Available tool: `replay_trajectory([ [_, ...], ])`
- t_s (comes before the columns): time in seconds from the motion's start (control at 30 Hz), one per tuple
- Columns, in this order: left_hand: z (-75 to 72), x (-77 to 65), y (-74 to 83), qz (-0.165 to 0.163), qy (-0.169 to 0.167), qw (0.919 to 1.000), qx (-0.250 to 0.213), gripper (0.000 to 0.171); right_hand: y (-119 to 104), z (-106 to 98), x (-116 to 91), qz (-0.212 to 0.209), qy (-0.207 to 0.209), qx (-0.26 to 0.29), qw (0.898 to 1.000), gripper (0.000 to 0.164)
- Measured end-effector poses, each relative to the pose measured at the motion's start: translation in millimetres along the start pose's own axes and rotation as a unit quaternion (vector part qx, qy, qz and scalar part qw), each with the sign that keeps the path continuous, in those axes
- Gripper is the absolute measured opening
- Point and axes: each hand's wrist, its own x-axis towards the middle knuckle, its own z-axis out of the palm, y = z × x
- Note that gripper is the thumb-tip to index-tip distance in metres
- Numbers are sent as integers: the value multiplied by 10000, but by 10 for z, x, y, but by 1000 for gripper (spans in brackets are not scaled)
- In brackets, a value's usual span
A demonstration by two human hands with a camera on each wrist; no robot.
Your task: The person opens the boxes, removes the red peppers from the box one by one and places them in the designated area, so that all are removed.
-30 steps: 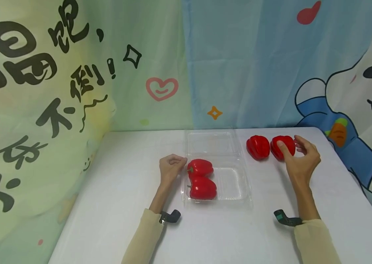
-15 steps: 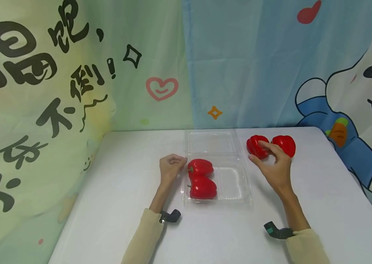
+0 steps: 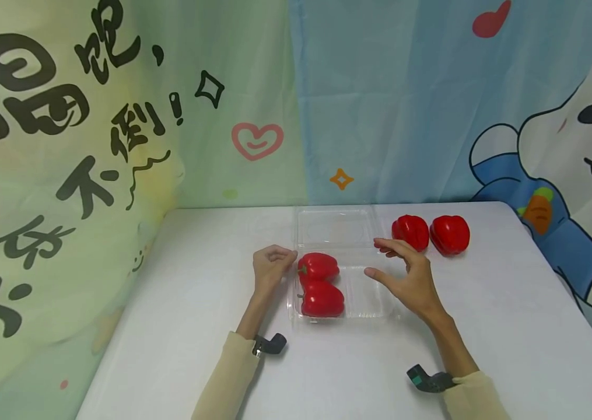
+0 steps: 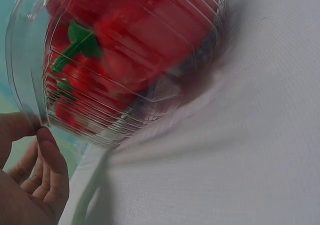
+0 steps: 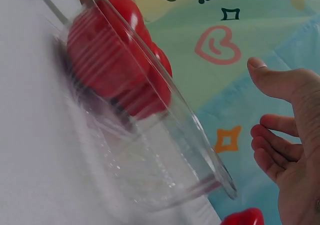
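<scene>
A clear plastic clamshell box (image 3: 366,297) lies on the table with its lid (image 3: 335,227) folded back. Two red bell peppers with green stems, an upper one (image 3: 319,267) and a lower one (image 3: 323,299), sit in its left half. Thumb and index finger of my left hand (image 3: 272,269) pinch the box's left rim, as the left wrist view shows up close. My right hand (image 3: 408,283) hovers over the box's right side, fingers and thumb spread apart, holding nothing. In the right wrist view this hand (image 5: 295,135) is beside the box wall, apart from it.
Two more red bell peppers, a left one (image 3: 411,231) and a right one (image 3: 450,235), stand at the table's back right. A printed curtain (image 3: 379,105) hangs behind the white table (image 3: 526,326).
My right hand has moved left and toward me, from the far-right pepper past the other one to above the box. Both loose peppers remain at the back right. My left hand has stayed put.
</scene>
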Motion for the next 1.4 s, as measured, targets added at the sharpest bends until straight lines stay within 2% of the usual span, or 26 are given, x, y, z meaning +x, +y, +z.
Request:
replay_trajectory([
  [0.2,2,4,1,-62,12,10000,-15,19,-107,109,-62,-47,-362,-82,9993,71],
  [0.57,4,20,-29,-95,5,10000,25,19,-196,235,-115,-219,-888,161,9957,71],
  [0.8,5,14,-37,-122,8,9999,46,19,-239,306,-148,-116,-1267,211,9916,73],
  [1.1,14,28,-26,55,3,10000,36,20,-286,408,-153,-75,-1492,18,9888,76],
  [1.4,8,13,-30,76,12,10000,-48,20,-320,501,-197,-128,-1606,-59,9869,74],
])
